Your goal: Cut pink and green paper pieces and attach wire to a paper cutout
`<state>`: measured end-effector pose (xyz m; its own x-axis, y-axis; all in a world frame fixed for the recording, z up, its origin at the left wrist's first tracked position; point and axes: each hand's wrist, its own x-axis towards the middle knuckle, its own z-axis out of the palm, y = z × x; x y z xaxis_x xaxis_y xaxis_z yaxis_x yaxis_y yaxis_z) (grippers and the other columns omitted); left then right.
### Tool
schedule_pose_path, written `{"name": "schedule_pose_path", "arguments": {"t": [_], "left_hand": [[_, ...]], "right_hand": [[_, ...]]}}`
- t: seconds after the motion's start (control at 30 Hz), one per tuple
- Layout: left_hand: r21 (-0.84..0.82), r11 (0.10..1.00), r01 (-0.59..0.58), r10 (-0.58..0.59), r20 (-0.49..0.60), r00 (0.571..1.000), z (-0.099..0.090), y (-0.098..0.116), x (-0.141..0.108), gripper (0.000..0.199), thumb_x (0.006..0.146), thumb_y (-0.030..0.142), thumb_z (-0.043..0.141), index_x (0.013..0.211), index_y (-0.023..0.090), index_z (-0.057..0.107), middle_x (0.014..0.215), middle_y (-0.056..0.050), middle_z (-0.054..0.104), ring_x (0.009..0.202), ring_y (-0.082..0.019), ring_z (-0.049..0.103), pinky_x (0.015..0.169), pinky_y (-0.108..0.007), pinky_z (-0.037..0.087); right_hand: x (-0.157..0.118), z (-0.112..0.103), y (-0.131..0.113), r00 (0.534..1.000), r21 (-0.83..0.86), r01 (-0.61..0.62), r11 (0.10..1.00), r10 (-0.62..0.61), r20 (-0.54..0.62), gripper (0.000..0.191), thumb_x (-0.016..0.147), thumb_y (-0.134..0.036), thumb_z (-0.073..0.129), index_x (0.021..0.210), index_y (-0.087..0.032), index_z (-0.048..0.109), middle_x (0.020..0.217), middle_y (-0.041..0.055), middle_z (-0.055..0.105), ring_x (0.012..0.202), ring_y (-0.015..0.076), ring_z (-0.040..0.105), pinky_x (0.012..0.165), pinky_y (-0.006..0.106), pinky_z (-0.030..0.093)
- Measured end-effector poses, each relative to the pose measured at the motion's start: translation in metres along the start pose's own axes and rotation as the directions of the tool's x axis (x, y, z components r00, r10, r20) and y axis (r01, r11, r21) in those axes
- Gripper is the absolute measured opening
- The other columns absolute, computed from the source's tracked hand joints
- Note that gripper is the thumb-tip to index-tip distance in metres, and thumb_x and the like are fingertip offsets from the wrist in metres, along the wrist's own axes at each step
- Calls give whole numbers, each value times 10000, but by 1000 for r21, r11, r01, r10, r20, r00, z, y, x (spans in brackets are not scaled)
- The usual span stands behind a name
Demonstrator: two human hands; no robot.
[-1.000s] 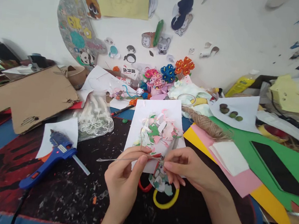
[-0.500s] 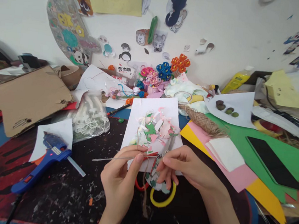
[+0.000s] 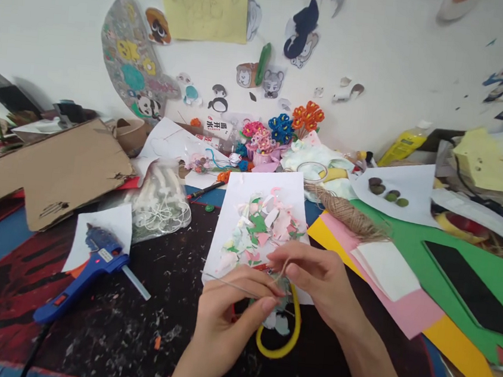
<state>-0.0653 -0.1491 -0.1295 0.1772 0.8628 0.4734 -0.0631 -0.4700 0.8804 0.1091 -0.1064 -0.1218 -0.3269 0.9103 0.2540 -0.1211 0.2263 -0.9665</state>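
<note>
My left hand (image 3: 229,318) is closed in a pinch on a thin grey rod (image 3: 217,278), whose free end points left across the fingers. Opposite it, my right hand (image 3: 325,280) pinches a loop of brown twine (image 3: 287,266) near the rod's other end. That end is hidden among the fingertips. Under both hands lie scissors with a yellow handle loop (image 3: 294,331); the rest is mostly covered. Pale grey-green scraps (image 3: 281,323) show inside and beside the loop. Just beyond my hands, a white sheet (image 3: 265,183) carries pink, green and white paper scraps (image 3: 259,222).
On the left are a blue glue gun (image 3: 99,265), a bag of white cords (image 3: 164,206) and cardboard (image 3: 64,175). At right lie a twine bundle (image 3: 352,214), coloured sheets (image 3: 418,311) and a black phone (image 3: 470,286). Yarn flowers (image 3: 261,138) stand by the wall.
My hands have come closer together, the left moving right with the rod. My right fingers now hold a raised twine loop. The whole view has shifted slightly.
</note>
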Motion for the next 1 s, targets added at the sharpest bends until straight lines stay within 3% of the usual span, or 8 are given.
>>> {"name": "schedule_pose_path", "arguments": {"t": [0.2,0.33,0.5,0.6,0.7,0.8,0.9,1.0], "left_hand": [[10,1000,16,-16,23,1000,4,-1,0,156,838,50,620,879,165,718,880,-43,725,881,-164,668,831,-308,534],[-20,999,31,-30,37,999,2,0,-1,127,842,77,626,857,159,722,928,-65,719,911,-178,662,847,-322,526],[-122,991,-47,36,-93,995,-10,-1,-6,129,882,164,597,840,177,717,947,-64,693,883,-165,637,780,-289,512],[-52,998,-31,20,-208,978,-14,1,-8,127,884,148,590,829,187,699,792,-22,679,789,-140,630,726,-258,500],[100,988,121,-94,-243,966,-10,2,-9,115,882,160,602,820,193,693,682,16,664,645,-102,608,620,-206,472],[256,938,232,-161,-270,949,0,-1,-8,112,882,211,609,814,187,694,689,16,679,623,-96,600,585,-193,448],[365,900,239,-165,-224,961,9,-9,-9,117,881,227,607,813,178,690,788,-13,698,712,-119,621,622,-204,457],[387,897,214,-152,-186,971,14,-16,-9,124,893,207,582,827,174,682,844,-33,698,809,-142,642,694,-219,486]], "right_hand": [[-1,1,2,999,0,31,1000,-31,-34,83,821,-213,696,835,-258,764,788,15,713,796,151,629,768,280,491],[-1,4,3,995,140,28,990,-15,-95,61,819,-263,697,802,-249,753,777,22,723,799,176,664,796,329,523],[-19,-6,-30,974,334,30,942,47,-221,112,799,-373,712,750,-272,703,627,-1,684,727,189,702,679,307,571],[-41,-20,-64,945,147,49,988,2,-327,119,814,-348,693,738,-257,686,505,-10,587,575,166,656,538,257,537],[-57,-27,-82,895,-169,12,985,-86,-437,48,833,-298,674,828,-255,693,493,-11,570,484,155,611,435,237,494],[-55,-25,-68,924,-336,-239,911,107,-367,136,792,-334,715,842,-212,678,700,55,705,583,176,672,515,255,556],[-40,-21,-36,923,-273,-376,885,334,-190,211,846,-400,642,852,-190,638,683,40,688,597,147,656,580,244,548],[-28,-20,-9,904,-191,-428,883,421,-78,250,879,-428,583,869,-180,607,600,3,623,523,124,591,491,224,474]]}}
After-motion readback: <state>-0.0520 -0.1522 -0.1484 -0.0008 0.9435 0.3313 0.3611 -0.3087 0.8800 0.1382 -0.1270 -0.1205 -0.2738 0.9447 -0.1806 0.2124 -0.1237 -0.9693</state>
